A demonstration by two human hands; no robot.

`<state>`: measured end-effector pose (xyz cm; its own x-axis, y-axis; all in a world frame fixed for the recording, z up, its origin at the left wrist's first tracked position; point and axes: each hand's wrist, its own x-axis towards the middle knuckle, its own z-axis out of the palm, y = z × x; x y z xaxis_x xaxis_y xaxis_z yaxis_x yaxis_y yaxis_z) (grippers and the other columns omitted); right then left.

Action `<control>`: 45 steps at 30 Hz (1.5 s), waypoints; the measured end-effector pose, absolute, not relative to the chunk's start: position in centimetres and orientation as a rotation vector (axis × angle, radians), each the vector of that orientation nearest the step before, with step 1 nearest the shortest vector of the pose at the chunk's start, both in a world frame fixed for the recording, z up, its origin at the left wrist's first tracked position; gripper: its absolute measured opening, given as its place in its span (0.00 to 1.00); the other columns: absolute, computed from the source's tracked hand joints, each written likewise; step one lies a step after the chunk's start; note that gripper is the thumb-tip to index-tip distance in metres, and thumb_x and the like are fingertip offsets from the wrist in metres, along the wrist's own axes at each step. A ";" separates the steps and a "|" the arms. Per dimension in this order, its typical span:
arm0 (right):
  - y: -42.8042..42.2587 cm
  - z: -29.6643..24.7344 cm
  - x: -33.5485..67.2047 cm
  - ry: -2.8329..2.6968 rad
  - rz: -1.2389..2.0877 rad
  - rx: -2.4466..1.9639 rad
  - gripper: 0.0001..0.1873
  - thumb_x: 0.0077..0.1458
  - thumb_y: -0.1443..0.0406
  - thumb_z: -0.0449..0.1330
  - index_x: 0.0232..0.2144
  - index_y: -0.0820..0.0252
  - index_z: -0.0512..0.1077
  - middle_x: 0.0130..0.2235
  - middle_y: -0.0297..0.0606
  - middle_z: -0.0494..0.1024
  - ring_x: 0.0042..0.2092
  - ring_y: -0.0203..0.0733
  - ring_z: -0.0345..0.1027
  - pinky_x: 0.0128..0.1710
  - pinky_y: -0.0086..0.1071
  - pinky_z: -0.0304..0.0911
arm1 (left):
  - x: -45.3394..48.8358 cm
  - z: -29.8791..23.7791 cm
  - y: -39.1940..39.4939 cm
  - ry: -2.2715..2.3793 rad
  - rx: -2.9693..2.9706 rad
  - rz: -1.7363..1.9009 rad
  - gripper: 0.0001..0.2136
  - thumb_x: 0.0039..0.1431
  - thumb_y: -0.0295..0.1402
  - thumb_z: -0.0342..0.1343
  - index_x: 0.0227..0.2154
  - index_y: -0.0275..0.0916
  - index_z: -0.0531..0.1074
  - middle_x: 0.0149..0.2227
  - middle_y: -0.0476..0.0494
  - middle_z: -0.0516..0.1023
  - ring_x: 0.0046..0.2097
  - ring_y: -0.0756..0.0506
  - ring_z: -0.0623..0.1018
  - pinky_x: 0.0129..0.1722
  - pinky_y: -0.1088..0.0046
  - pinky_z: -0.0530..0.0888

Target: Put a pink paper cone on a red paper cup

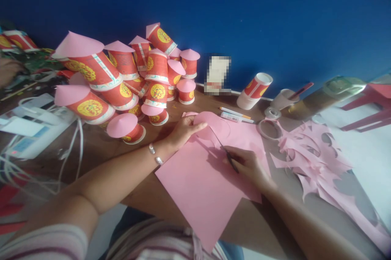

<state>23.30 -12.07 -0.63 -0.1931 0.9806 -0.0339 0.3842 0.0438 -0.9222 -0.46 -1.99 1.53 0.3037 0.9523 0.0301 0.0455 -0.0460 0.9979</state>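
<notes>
My left hand (182, 133) pinches the edge of a round pink paper disc (200, 119) between thumb and fingers. My right hand (249, 166) is closed around the dark handles of a pair of scissors (231, 159). Their thin blades point up and left and reach onto the disc; whether they are parted I cannot tell. Beneath both hands lie pink paper sheets (198, 186), partly overlapping and hanging past the table's near edge. A white marker (236, 117) and an orange pencil (235, 112) lie just beyond the sheets.
Several red paper cups with pink cone tops (157, 66) are heaped at the left. Stacked cups (255, 91), a tape roll (270, 128), a large bottle (326, 95) and pink paper scraps (314, 158) stand or lie right. A power strip (33, 127) with white cables sits far left.
</notes>
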 end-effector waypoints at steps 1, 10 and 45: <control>-12.1 -0.6 23.3 -1.656 1.136 -1.396 0.22 0.57 0.57 0.63 0.50 0.63 0.81 0.39 0.42 0.85 0.38 0.47 0.78 0.39 0.38 0.76 | -0.5 1.5 -2.0 0.999 1.418 0.980 0.13 0.56 0.45 0.64 0.32 0.39 0.83 0.49 0.39 0.78 0.58 0.35 0.70 0.58 0.59 0.70; -12.1 0.0 23.2 -1.656 1.181 -1.399 0.23 0.58 0.55 0.63 0.51 0.63 0.81 0.41 0.42 0.85 0.40 0.48 0.79 0.41 0.37 0.76 | -0.4 1.8 -2.3 0.903 1.353 0.918 0.16 0.57 0.47 0.64 0.35 0.38 0.83 0.39 0.39 0.81 0.47 0.36 0.77 0.47 0.59 0.74; -12.0 -0.2 23.1 -1.610 1.238 -1.382 0.24 0.58 0.57 0.63 0.52 0.65 0.80 0.41 0.43 0.85 0.39 0.47 0.78 0.38 0.36 0.75 | -0.3 1.6 -2.3 0.816 1.199 0.895 0.18 0.53 0.45 0.67 0.39 0.35 0.80 0.35 0.42 0.80 0.36 0.44 0.78 0.35 0.69 0.74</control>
